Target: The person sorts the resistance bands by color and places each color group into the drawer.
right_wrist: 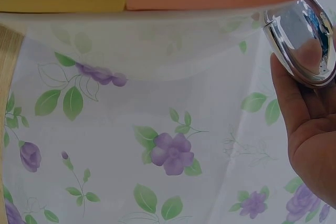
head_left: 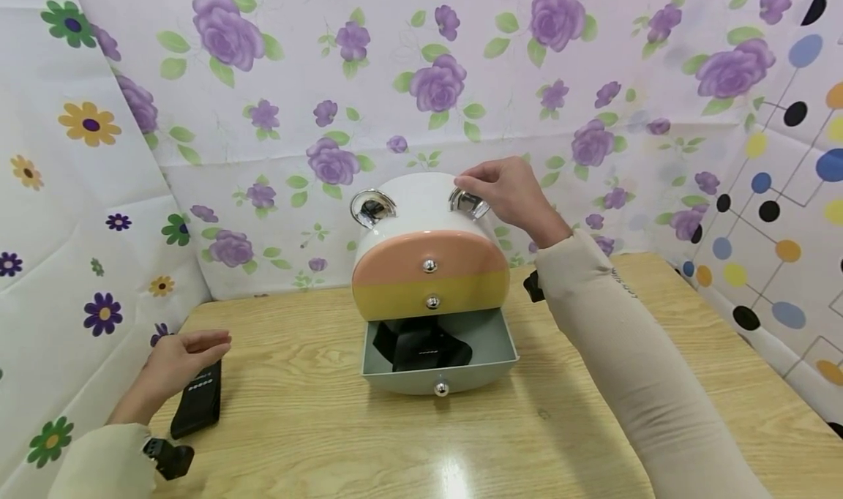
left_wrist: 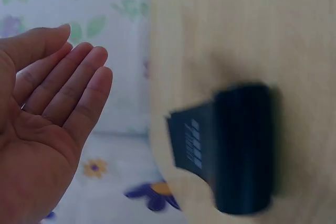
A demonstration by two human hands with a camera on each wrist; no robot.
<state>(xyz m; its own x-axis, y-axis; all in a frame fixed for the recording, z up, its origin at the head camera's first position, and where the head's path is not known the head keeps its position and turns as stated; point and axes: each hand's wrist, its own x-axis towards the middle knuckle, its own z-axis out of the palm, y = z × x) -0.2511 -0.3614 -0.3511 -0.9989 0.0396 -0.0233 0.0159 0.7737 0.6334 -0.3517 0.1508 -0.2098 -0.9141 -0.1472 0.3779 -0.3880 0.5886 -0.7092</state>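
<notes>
A small white drawer box [head_left: 421, 199] with two shiny silver ears stands on the table. My right hand [head_left: 507, 192] holds its right silver ear [head_left: 469, 203], fingers behind the ear in the right wrist view. The grey bottom drawer [head_left: 490, 342] is pulled out, and a folded black item [head_left: 421, 345] with small pale lettering lies in it. The orange drawer [head_left: 395, 257] and yellow drawer [head_left: 395, 298] above are closed. My left hand [head_left: 174, 364] is empty, its fingers loosely extended with the palm showing in the left wrist view. Beside it lies a black strap-like item [head_left: 200, 404] with white lettering.
The box stands near the back edge of the wood-grain table [head_left: 296, 433]. A flowered cloth [head_left: 276, 140] hangs close behind it. Patterned sheets also flank the table at left and right. Each wrist wears a black camera [head_left: 170, 459].
</notes>
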